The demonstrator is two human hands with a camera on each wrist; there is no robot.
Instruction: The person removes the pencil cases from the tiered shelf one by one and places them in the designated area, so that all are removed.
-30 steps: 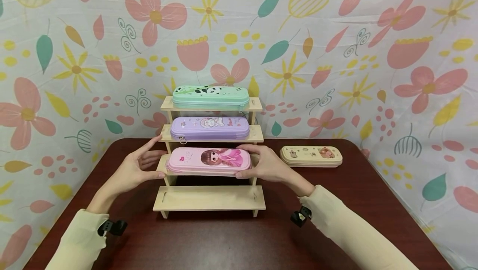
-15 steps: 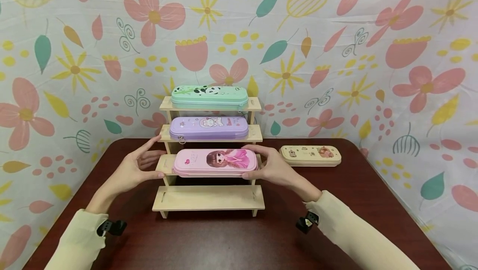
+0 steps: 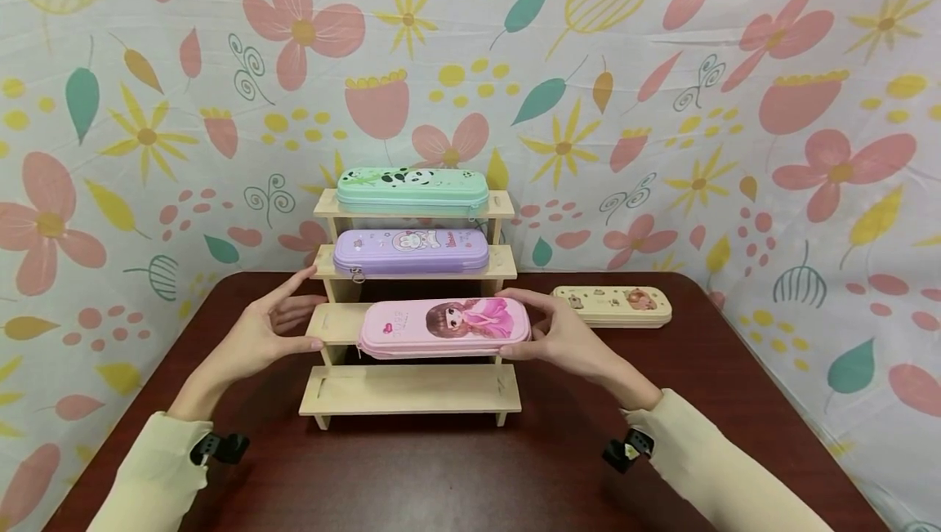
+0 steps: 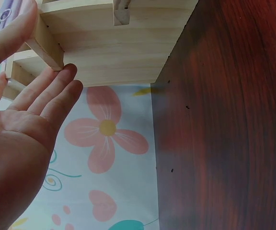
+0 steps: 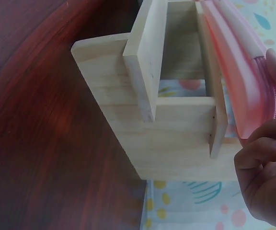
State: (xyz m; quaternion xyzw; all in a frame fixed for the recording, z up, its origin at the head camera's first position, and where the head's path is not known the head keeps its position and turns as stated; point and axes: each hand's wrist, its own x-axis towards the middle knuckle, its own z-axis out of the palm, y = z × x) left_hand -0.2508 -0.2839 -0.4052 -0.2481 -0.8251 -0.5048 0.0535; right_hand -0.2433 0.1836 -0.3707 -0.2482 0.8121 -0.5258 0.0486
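Observation:
A pink pencil case with a long-haired doll on its lid is in my right hand, which grips its right end between thumb and fingers. It overlaps the second shelf from the bottom of a wooden tiered display stand, its right end jutting past the shelf. My left hand holds the left end of that shelf, thumb at the front edge, fingers at the back; the left wrist view shows these fingers nearly straight. The right wrist view shows the pink case tilted beside the shelf board.
A purple pencil case lies on the shelf above, and a green panda pencil case on the top shelf. To the right, a cream pencil case lies on the dark red-brown table. A flower-patterned cloth hangs behind.
My right hand has drawn the pink pencil case to the right and slightly forward along its shelf, baring the shelf's left part. My left hand stays at the stand.

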